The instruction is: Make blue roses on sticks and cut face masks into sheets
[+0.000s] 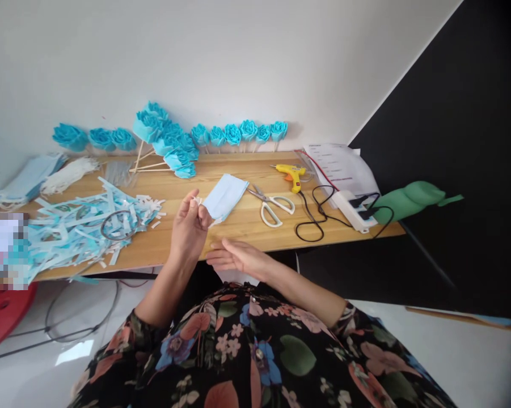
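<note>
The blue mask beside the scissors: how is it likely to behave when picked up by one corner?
The blue mask would probably sag, since it looks like a thin, soft sheet. It is likely light for its size, as it shows little thickness. Rolling seems unlikely, because it lies flat.

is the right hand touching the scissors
Apart: the head view shows a strip of wooden tabletop between the right hand and the scissors.

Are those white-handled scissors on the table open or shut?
Partly open: the scissors lie with handle loops spread apart and blade tips separated.
</note>
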Available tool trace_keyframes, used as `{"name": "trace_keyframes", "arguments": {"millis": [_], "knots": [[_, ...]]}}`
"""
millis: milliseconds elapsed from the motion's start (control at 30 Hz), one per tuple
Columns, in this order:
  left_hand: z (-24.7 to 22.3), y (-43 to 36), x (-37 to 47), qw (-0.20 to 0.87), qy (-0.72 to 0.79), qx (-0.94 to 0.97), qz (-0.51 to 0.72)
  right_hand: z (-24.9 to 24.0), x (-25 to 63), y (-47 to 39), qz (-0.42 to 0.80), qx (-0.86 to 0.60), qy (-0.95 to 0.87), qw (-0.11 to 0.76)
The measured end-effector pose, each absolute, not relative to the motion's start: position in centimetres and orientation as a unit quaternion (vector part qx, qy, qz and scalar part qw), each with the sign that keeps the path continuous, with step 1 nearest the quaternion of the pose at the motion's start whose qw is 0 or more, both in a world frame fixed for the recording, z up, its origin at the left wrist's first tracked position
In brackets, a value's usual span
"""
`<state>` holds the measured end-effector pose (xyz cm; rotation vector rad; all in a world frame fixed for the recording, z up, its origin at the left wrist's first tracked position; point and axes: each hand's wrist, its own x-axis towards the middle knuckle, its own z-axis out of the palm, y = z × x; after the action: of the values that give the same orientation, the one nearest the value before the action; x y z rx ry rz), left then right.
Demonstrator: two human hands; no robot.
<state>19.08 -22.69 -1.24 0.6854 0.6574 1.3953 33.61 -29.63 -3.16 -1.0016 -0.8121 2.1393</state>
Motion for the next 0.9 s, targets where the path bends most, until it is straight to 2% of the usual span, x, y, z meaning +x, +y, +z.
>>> {"name": "trace_keyframes", "arguments": {"millis": [133,300,533,700,900], "knots": [[-0.2,-25.1,19.7,0.655,0.284,0.323,0.621,-4.4,31.1,-28.9,0.850,-0.298,-0.132,0.415],[-2.0,-28.7,18.7,0.666,0.314,0.399,0.547,-3.7,30.8,-27.8,0.813,-0.318,-0.092,0.479],[-3.9,-30.3,15.9,0.669,0.429,0.326,0.513,-2.6,32.3,-28.3,0.815,-0.352,-0.036,0.458],[-3.0,-29.3,17.4,0.801,0.363,0.299,0.370,-1.3,32.8,-28.9,0.827,-0.353,-0.080,0.431],[-2.7,-27.6,19.4,0.854,0.329,0.272,0.298,-1.0,33.2,-29.8,0.806,-0.393,-0.141,0.420]]}}
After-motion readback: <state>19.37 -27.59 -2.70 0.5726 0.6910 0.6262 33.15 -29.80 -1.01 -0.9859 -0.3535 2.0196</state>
